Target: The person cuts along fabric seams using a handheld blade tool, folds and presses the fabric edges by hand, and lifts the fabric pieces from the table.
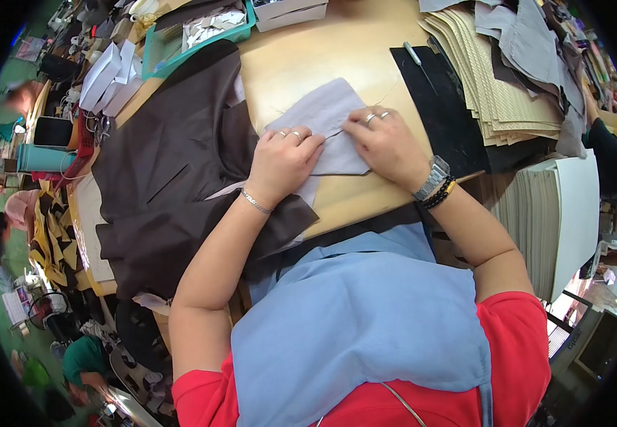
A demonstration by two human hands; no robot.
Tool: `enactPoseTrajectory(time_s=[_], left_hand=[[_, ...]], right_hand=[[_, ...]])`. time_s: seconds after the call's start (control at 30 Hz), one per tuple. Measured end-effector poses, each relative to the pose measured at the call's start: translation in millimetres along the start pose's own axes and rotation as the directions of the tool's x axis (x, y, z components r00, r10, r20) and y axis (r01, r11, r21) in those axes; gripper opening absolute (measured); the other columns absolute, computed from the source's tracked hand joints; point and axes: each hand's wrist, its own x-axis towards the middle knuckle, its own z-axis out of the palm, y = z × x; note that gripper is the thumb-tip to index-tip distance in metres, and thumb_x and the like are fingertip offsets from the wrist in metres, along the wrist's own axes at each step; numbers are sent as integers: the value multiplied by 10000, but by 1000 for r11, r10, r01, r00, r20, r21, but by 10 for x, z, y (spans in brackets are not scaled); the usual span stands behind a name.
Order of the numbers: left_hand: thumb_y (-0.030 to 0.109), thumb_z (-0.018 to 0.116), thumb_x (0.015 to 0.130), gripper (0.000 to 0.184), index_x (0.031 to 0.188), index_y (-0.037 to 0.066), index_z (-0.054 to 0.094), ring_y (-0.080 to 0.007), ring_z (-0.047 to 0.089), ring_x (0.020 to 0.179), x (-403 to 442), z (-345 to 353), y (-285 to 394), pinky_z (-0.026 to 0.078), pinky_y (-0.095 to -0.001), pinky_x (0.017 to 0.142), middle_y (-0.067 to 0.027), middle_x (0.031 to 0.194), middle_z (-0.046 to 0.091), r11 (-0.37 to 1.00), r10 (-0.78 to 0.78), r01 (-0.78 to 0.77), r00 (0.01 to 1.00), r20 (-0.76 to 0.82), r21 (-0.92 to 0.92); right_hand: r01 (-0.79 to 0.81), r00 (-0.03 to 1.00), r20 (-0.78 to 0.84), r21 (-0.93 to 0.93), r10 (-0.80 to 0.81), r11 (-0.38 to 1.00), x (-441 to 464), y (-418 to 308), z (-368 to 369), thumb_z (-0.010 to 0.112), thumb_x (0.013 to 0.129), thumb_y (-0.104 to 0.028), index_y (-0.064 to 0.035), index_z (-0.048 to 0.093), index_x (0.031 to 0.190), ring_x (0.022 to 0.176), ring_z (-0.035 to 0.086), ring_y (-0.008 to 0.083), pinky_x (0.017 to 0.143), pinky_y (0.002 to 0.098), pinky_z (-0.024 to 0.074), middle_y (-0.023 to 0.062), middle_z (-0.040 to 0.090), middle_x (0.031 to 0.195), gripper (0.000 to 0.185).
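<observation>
On the wooden table [290, 57] lies a light grey-lilac fabric piece [322, 103]. Its left part is under my left hand [285, 160], whose fingers are curled and pressed together on the fabric. My right hand [388, 146] pinches the same piece near its right edge, thumb and forefinger together. A thin dark line runs across the fabric between my fingertips; I cannot make out what it is. Dark brown cloth [173, 149] spreads to the left, close to my left hand, with some pale lining showing at its edges.
An awl-like tool [416, 57] rests on black material [443, 103] at the right. Beyond it are stacked cream sheets [497, 117] and grey pieces [518, 35]. A teal tray [159, 53] and white boxes [112, 78] stand at the back left. Other people are at the far left and right.
</observation>
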Motion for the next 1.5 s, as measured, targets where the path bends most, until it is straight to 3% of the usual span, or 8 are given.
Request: enactPoseTrajectory(time_s=[0.1, 0.2, 0.37, 0.57, 0.7, 0.87, 1.17, 1.5], left_hand=[[180, 722, 870, 159, 1017, 118, 727, -191, 648, 746, 14, -55, -4, 482, -328, 709, -18, 865, 678, 986, -101, 111, 992, 81, -128], [142, 687, 895, 212, 1086, 52, 712, -172, 656, 721, 45, -204, -71, 516, -311, 721, -70, 836, 696, 784, -327, 440, 892, 312, -438], [168, 726, 877, 265, 1089, 8, 713, -125, 604, 689, 157, -274, -185, 515, -278, 709, -67, 803, 689, 576, -403, 659, 744, 533, -483], [203, 770, 837, 292, 1060, 20, 726, -138, 591, 669, 77, -187, -177, 509, -282, 680, -76, 787, 689, 767, -289, 451, 878, 383, -457], [244, 756, 856, 272, 1016, 24, 744, -154, 625, 671, 74, -201, -125, 515, -296, 671, -95, 791, 704, 716, -383, 564, 810, 445, -410], [331, 728, 871, 325, 962, 21, 760, -173, 656, 670, 314, -289, -83, 529, -309, 685, -115, 768, 716, 619, -462, 732, 633, 622, -285], [323, 708, 819, 286, 867, 46, 763, -238, 679, 661, 473, -134, -241, 534, -350, 664, -132, 728, 709, 747, -369, 641, 622, 691, -177], [227, 689, 839, 222, 900, 21, 745, -258, 684, 700, 133, -150, -197, 534, -352, 687, -141, 785, 719, 746, -357, 568, 781, 512, -347]], right_hand=[[64, 998, -36, 133, -59, 989, 51, -129, 136, 684, 827, -98, -51, 697, 1042, 990, 636, 295, 887, 416, 512, 113, 678, 1050, 220], [2, 1000, -30, 199, 4, 980, 122, -130, 155, 704, 838, -124, -47, 704, 970, 944, 637, 293, 861, 402, 519, 109, 677, 991, 154], [-60, 998, 29, 335, 54, 940, 225, -136, 181, 713, 862, -121, -46, 708, 953, 881, 621, 299, 819, 397, 507, 103, 654, 932, 118], [-49, 999, 23, 351, 43, 935, 237, -99, 231, 683, 882, -114, -26, 639, 915, 884, 612, 311, 801, 408, 506, 119, 637, 945, 105], [63, 998, 4, 189, -65, 980, 226, -73, 317, 641, 881, -91, -37, 598, 929, 921, 601, 294, 833, 407, 508, 122, 609, 934, 85], [160, 986, 1, 212, -164, 964, 166, -7, 259, 676, 884, -92, -29, 608, 945, 890, 612, 301, 800, 398, 512, 108, 611, 961, 111], [179, 983, -4, 250, -184, 952, 198, -42, 190, 658, 862, -62, -39, 613, 942, 898, 613, 295, 812, 391, 521, 111, 620, 962, 95], [70, 996, 31, 367, -88, 928, 102, -88, 179, 648, 844, -29, -70, 675, 1094, 984, 601, 313, 872, 411, 517, 98, 642, 1049, 255]])
